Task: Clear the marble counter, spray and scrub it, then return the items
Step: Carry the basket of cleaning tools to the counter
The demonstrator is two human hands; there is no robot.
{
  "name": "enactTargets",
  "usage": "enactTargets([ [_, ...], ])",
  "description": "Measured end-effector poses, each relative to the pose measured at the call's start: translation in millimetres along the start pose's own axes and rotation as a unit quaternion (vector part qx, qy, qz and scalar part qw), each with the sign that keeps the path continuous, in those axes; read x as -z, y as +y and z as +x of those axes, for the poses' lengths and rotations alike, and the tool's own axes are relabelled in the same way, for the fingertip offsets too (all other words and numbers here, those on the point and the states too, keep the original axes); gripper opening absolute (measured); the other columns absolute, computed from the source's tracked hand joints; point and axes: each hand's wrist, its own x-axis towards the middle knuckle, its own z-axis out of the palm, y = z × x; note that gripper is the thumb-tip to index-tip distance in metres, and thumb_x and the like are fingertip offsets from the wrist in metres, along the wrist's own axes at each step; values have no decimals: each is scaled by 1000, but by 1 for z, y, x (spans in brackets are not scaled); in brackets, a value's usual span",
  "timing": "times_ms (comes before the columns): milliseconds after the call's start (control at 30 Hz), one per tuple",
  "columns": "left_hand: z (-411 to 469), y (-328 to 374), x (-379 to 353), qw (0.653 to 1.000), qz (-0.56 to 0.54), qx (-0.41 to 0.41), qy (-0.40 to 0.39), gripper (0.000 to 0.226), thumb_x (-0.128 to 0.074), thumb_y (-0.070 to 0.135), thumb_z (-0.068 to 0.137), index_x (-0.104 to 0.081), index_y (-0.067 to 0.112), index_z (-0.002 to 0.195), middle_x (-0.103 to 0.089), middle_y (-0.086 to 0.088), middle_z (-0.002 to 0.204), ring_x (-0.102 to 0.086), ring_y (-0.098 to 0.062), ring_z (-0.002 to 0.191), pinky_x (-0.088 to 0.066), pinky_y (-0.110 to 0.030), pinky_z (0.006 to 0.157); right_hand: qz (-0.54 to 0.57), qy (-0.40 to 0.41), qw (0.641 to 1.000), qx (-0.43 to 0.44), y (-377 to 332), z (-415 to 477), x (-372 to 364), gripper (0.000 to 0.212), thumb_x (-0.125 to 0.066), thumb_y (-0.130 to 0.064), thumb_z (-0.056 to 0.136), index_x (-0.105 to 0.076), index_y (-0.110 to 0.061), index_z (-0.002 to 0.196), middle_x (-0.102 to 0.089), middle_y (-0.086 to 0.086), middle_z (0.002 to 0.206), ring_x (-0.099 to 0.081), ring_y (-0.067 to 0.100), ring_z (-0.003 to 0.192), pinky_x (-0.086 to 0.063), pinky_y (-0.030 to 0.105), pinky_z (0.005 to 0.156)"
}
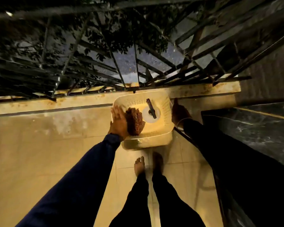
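Basket [154, 141] carried between both hands, above the tiled floor [179, 161]. Left hand [119, 122] flat on basket's left rim, fingers straight, gripping nothing. Right hand [179, 112] against basket's right wall, thumb up; fingers hidden in shadow, grip can't be judged. Inside basket: brown textured lump [134, 122], white disc [146, 116] with a black part [151, 108] on it, both hard to identify. Marble counter [252, 133] right of basket, cut off by the frame edge.

Left grip [120, 122] flat-fingered; right grip [179, 112] thumb raised.
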Motion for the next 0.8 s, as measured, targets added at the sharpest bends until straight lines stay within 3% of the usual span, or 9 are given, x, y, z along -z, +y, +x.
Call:
enactTargets([
  [33, 0, 3, -4, 999, -11, 15, 27, 100, -65, 23, 89, 9, -6, 152, 13, -28, 159, 3, -43, 149, -31, -53, 116, 3, -5, 1000, 0, 0, 2, -2, 78, -51, -19, 94, -1, -4, 151, -50, 27, 131, -55, 39, 114, -46, 47, 94],
  [100, 3, 5, -5, 989, -68, 97, 85, 76, -62, 5, 89, -17, -14, 147, -12, -37, 154, -28, -49, 140, -42, -48, 107, 22, -20, 999, -15, 0, 4, -4, 76, -58, -17, 91, -12, -3, 150, -49, 26, 133, -53, 39, 118, -45, 45, 97],
  [200, 10, -6, -4, 959, -126, 215, 133, 51, -60, -1, 86, -45, -11, 134, -36, -38, 145, -52, -49, 121, -48, -46, 95, 64, -8, 997, -31, 1, 6, -6, 65, -65, -14, 85, -34, -4, 142, -57, 22, 128, -57, 37, 114, -50, 44, 95],
  [267, 16, -17, -1, 957, -147, 219, 123, 26, -61, 7, 84, -68, -4, 107, -66, -30, 114, -62, -47, 105, -50, -45, 87, 103, 7, 994, -39, 2, 6, -4, 60, -66, -11, 83, -42, -4, 137, -60, 21, 124, -59, 36, 112, -51, 46, 94],
  [300, 16, -18, 4, 958, -154, 212, 120, 21, -61, 8, 82, -72, -1, 98, -70, -28, 102, -63, -47, 100, -50, -45, 84, 114, 8, 993, -39, 1, 3, -3, 57, -66, -12, 83, -43, -4, 135, -60, 20, 124, -58, 36, 113, -51, 46, 94],
  [433, 6, -17, 30, 954, -166, 178, 174, 16, -62, 5, 78, -74, 1, 88, -71, -27, 89, -63, -48, 92, -51, -48, 82, 152, 50, 987, -11, -2, -11, 26, 42, -62, -12, 84, -52, 0, 124, -61, 22, 119, -57, 38, 114, -48, 46, 97],
  [533, -21, -4, 62, 945, -202, 148, 212, 10, -64, 4, 75, -73, 1, 78, -70, -27, 79, -66, -46, 82, -54, -47, 71, 122, 79, 989, 23, -2, -35, 72, 41, -58, -15, 84, -53, 0, 122, -61, 23, 120, -56, 39, 114, -45, 44, 96],
  [700, -87, 63, 139, 939, -252, 66, 225, 16, -74, 12, 74, -70, -2, 68, -67, -25, 67, -59, -22, 61, -54, -43, 62, 90, 123, 987, 44, 32, -88, 169, 41, -57, -16, 87, -52, -1, 125, -56, 22, 127, -50, 37, 121, -38, 40, 101],
  [800, -129, 120, 171, 940, -254, -7, 229, 12, -75, 12, 72, -69, 3, 67, -66, -20, 65, -52, -12, 62, -46, -34, 59, 84, 127, 988, 26, 80, -129, 228, 32, -56, -14, 87, -60, -4, 117, -61, 19, 120, -56, 35, 113, -44, 40, 95],
])
